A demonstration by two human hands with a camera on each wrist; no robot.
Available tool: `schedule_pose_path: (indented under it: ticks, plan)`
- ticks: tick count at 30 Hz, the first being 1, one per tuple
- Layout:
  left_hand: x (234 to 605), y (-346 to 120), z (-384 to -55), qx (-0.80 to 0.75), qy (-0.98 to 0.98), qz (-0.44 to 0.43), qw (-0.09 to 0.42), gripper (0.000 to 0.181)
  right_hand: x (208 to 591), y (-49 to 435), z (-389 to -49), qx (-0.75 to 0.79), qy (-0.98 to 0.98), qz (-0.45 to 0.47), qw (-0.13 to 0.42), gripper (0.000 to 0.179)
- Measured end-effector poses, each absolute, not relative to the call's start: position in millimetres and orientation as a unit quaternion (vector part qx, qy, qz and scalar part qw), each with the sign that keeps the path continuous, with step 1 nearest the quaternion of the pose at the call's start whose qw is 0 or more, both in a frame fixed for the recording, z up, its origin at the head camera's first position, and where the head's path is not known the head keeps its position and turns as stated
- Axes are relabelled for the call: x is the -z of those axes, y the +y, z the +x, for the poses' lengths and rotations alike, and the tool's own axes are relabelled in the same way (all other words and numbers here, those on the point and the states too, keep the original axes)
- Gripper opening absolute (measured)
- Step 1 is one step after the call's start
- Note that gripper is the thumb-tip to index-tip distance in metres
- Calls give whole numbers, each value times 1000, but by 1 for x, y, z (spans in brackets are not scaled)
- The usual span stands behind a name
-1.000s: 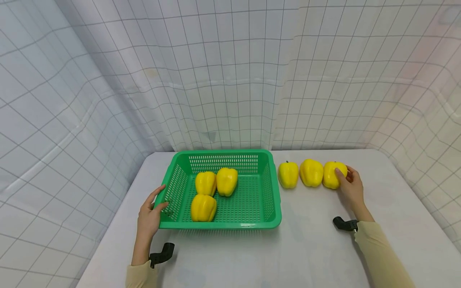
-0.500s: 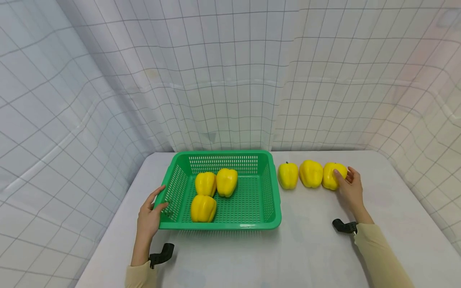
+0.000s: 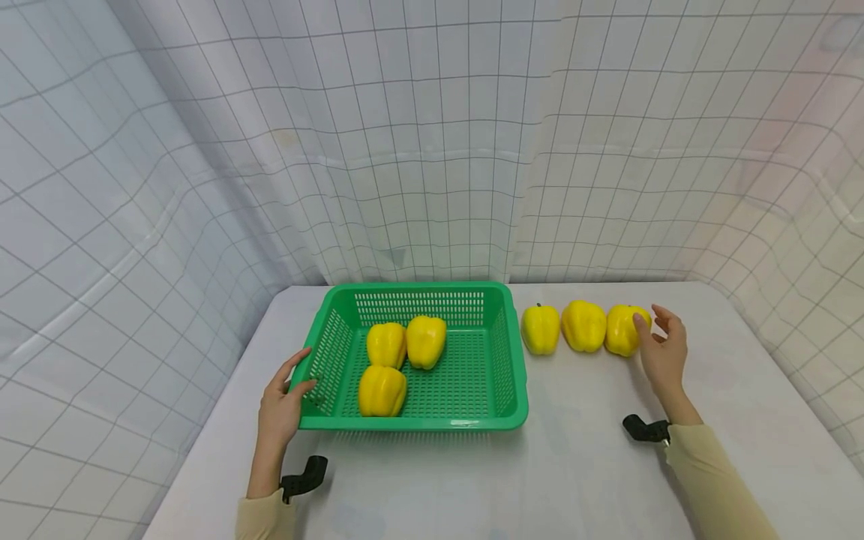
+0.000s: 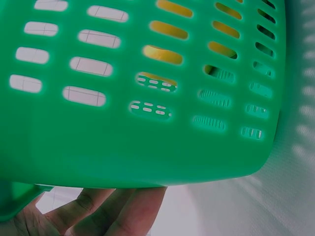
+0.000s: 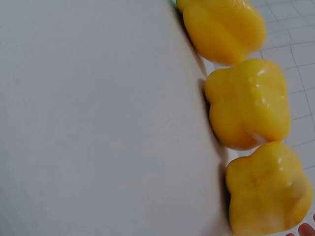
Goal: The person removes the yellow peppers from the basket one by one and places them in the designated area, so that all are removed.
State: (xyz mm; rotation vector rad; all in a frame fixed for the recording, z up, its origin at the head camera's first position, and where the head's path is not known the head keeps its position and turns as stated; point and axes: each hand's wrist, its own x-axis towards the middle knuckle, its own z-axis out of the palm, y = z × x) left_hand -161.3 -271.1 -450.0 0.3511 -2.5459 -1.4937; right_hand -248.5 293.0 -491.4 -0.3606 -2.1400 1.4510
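Note:
A green plastic basket (image 3: 412, 424) stands on the table and holds three yellow bell peppers, one (image 3: 382, 391) near its front left. My left hand (image 3: 279, 409) grips the basket's left rim, thumb over the edge. In the left wrist view its fingers (image 4: 140, 211) show at the basket's edge. Right of the basket, three more yellow bell peppers lie in a row: one (image 3: 541, 328) nearest the basket, a middle one (image 3: 583, 325) and an outer one (image 3: 619, 334). My right hand (image 3: 664, 360) is spread beside the outer pepper, its thumb overlapping it in the head view.
A white table (image 3: 574, 465) carries everything, with a grid-patterned white curtain (image 3: 432, 150) behind and at both sides. Each wrist wears a black camera mount, the left one (image 3: 305, 477) in front of the basket and the right one (image 3: 646, 428) over the table.
My right hand has loosened from the outer bell pepper and drawn slightly to the right, its fingers spreading. The left hand and the basket stay in place.

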Motion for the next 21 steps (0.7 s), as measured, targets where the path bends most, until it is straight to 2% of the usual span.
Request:
schedule_pose_path:
  ticks: [6, 10, 16, 21]
  plan:
    - [450, -270, -160, 497, -855, 119, 91, 50, 477, 276, -245, -531, -776, -81, 331, 34]
    - [449, -270, -159, 494, -857, 115, 94, 49, 456, 255, -237, -540, -766, -31, 348, 26]
    - [449, -270, -159, 495, -857, 114, 93, 49, 419, 219, -217, -551, -757, 51, 349, 19]
    - [449, -270, -160, 499, -854, 121, 85, 50, 410, 202, -212, -564, -752, 91, 329, 16]
